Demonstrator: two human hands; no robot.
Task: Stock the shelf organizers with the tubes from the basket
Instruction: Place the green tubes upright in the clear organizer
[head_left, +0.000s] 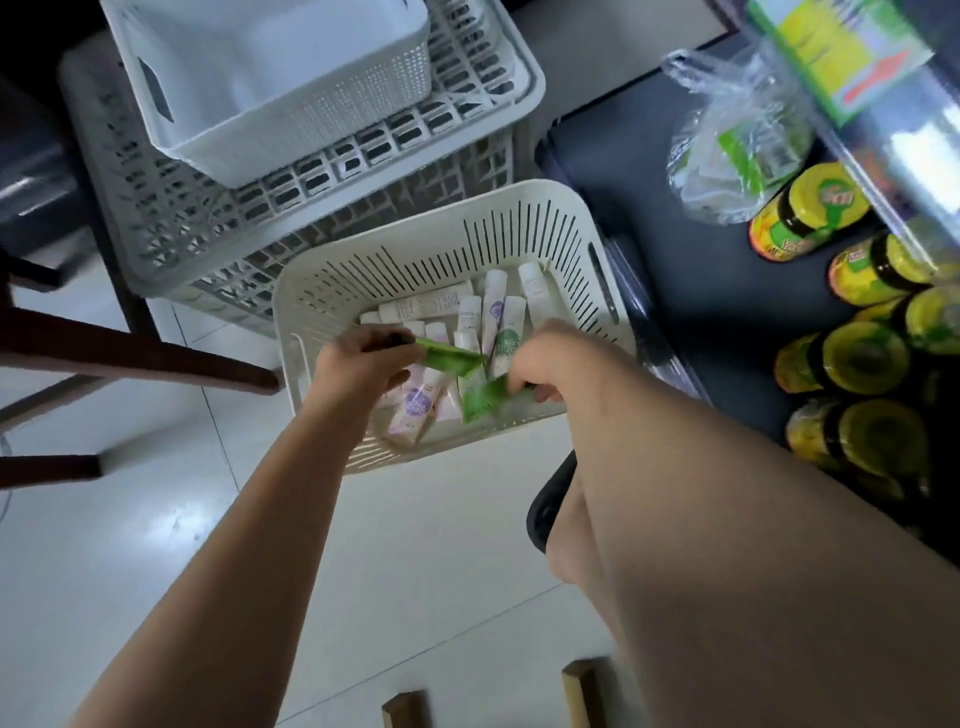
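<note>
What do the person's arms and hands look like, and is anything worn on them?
The left forearm and right forearm are bare: no sleeves, gloves, watch or bracelet show. The left hand and right hand are bare too; rings cannot be made out.

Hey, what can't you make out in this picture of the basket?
Head view:
1. Labels on the tubes: blurred, too small to read.
2. Tubes under the left hand and right hand: hidden by the hands.
3. Shelf: blurred, cut off by the right edge.
</note>
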